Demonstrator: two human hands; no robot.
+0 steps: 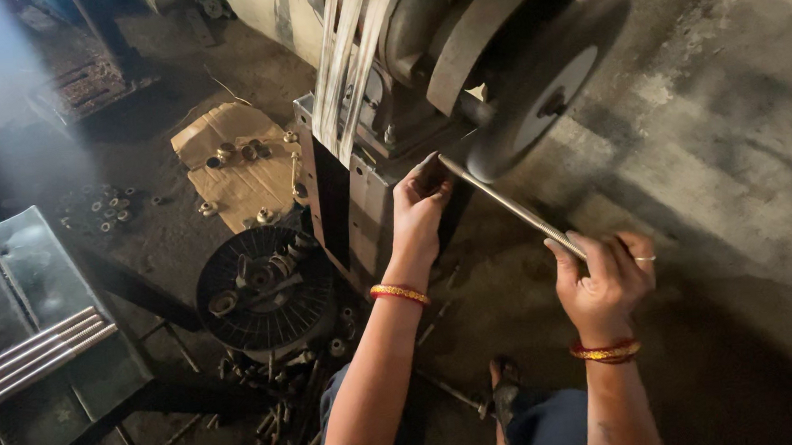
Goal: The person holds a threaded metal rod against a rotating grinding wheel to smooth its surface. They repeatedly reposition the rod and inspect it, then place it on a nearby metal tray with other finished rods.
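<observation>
The right hand (605,282) grips the near end of a thin metal rod (511,207), fingers clenched round it. The left hand (418,207) pinches the far end just beside the grinding wheel (536,92), steadying the tip against the wheel's lower edge. More rods (29,360) lie side by side on the metal surface (10,277) at the left.

Dim shop, hazy glare top left; deep shadows bottom right, wide-angle bend at edges, mostly sharp.
</observation>
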